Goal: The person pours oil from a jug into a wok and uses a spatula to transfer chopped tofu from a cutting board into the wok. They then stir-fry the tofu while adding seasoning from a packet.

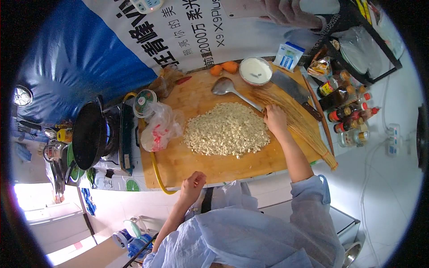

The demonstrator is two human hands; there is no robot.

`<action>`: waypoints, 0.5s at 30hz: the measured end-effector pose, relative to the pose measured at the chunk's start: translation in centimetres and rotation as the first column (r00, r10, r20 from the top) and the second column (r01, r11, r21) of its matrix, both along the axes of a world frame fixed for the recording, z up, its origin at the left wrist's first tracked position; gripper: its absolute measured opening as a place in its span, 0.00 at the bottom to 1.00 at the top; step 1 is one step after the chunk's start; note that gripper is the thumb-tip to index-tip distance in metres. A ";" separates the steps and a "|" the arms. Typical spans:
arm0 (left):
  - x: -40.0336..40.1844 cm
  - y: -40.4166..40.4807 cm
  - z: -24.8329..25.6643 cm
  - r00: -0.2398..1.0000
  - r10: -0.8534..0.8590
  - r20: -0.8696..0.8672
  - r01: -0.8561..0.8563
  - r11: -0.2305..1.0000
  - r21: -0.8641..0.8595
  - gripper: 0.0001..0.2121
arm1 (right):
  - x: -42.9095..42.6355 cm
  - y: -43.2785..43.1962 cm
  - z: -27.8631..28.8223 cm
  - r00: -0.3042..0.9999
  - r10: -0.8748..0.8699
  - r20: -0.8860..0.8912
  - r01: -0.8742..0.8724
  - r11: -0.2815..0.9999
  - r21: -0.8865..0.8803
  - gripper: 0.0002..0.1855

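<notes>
My right hand (276,120) grips the handle end of a metal wok spatula (222,86) at the right of the large wooden board (167,171). The spatula lies slanted, its broad blade resting up and left on the board. Below its shaft spreads a heap of small, pale chopped pieces (228,130), possibly dough. My left hand (193,184) hovers by the board's front edge, fingers loosely curled, with nothing visible in it. A straw brush (298,129) lies just right of my right hand. Beyond it is a cleaver (290,85) with a dark handle.
On the left, a black wok (87,135) stands tilted beside a lit gas stove (125,140); a yellow hose (156,171) runs over the board. A plastic bag (161,129), a bowl of white powder (255,71) and two orange fruits (224,68) sit around. Bottles (335,97) line the right.
</notes>
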State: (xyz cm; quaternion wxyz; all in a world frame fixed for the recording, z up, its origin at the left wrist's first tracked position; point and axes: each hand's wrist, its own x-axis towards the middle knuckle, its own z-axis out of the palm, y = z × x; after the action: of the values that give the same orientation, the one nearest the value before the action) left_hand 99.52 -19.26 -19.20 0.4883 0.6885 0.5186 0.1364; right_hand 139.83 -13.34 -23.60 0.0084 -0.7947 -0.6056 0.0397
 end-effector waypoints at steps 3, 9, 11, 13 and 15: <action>0.1 0.0 -0.2 0.999 -0.035 0.020 0.035 0.999 0.013 0.06 | -1.2 -0.9 2.7 0.994 -0.101 -0.047 0.109 0.971 0.211 0.15; 1.2 0.6 0.0 0.992 -0.103 0.079 0.099 0.994 0.044 0.07 | 0.5 -6.3 8.4 0.968 -0.078 -0.240 0.126 0.973 0.193 0.13; 1.4 0.8 -1.0 0.987 -0.132 0.095 0.124 0.989 0.082 0.07 | 2.0 -9.8 11.6 0.803 -0.053 -0.594 0.195 0.964 0.178 0.15; 2.2 1.0 -0.4 0.987 -0.141 0.075 0.134 0.987 0.087 0.07 | 3.8 -13.0 14.9 0.713 -0.181 -0.677 0.235 0.972 -0.013 0.15; 2.9 1.0 -0.5 0.989 -0.146 0.039 0.141 0.985 0.096 0.07 | 4.3 -15.7 18.8 0.734 -0.285 -0.617 0.216 0.959 -0.186 0.14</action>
State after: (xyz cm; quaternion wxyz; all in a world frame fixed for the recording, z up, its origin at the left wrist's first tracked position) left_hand 102.39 -18.28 -19.66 0.4760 0.7428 0.4493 0.1407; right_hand 144.09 -29.09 -4.83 0.1781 -0.8074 -0.4511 0.3361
